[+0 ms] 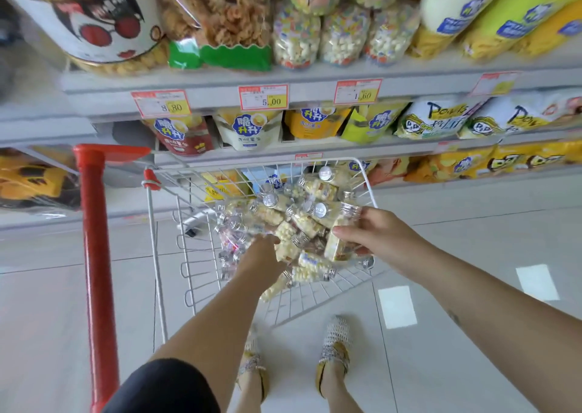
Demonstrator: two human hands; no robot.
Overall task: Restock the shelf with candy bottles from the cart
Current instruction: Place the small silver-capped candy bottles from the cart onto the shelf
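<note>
Both arms are down in the white wire cart point(367, 179), near centre, right in front of the shelf point(214, 80). The right grip point(378, 236), a bare hand, has fingers and thumb curled round one candy bottle point(338, 245), silver cap pointing far and up, at the cart's right side. The left grip point(263, 255) is plunged into the heap of candy bottles point(302, 220) filling the basket; fingertips are buried, so spread or pinching, I cannot tell. The red cart handle point(94, 255) stands at left. Price tags point(264, 97) line the shelf edge above.
</note>
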